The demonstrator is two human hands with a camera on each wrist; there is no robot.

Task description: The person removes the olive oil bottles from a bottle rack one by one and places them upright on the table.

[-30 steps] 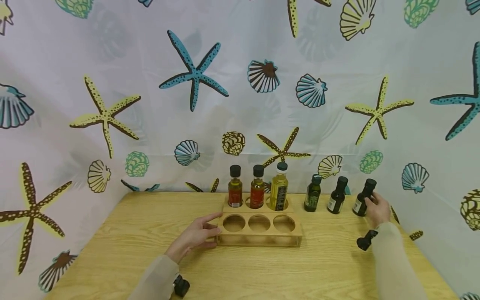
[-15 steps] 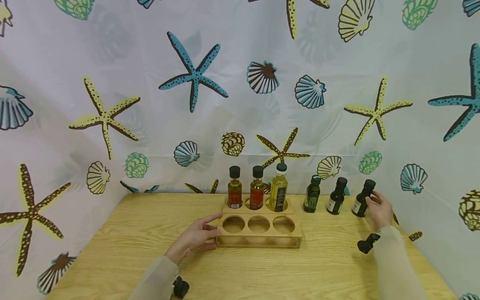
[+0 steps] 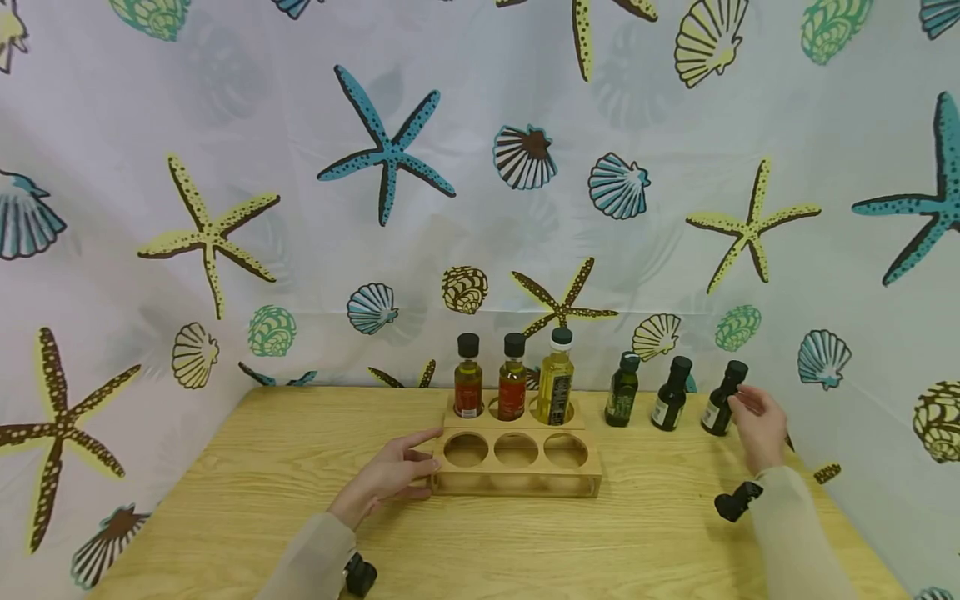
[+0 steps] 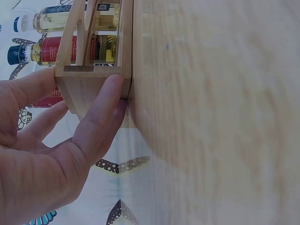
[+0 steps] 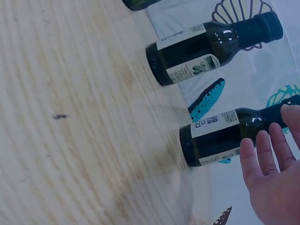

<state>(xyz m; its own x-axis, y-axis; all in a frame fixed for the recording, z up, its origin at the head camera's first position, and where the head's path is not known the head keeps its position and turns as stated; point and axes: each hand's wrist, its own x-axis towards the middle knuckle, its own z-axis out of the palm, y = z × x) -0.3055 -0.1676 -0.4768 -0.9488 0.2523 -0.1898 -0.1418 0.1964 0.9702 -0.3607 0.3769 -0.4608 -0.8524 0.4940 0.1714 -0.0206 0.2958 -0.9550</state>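
Observation:
A stepped wooden rack (image 3: 517,483) stands mid-table, its front row of round holes unfilled. Its back row holds two red-labelled bottles (image 3: 512,392) and a yellow oil bottle (image 3: 556,387). My left hand (image 3: 390,468) rests its fingertips against the rack's left end, also visible in the left wrist view. To the right, two dark bottles with pale labels stand upright. My right hand (image 3: 761,425) is at the rightmost dark bottle (image 5: 218,136), fingers fairly straight beside its neck and shoulder; whether they touch it, I cannot tell. The other dark bottle (image 5: 197,51) stands to its left.
A small green bottle (image 3: 622,392) stands between the rack and the dark bottles. Behind the wooden table (image 3: 540,550) hangs a white curtain (image 3: 480,233) printed with shells and starfish. It also runs along both sides.
My right hand has eased slightly to the right relative to the rightmost dark bottle, which stays standing. The left hand keeps its place at the rack. The head view has shifted slightly.

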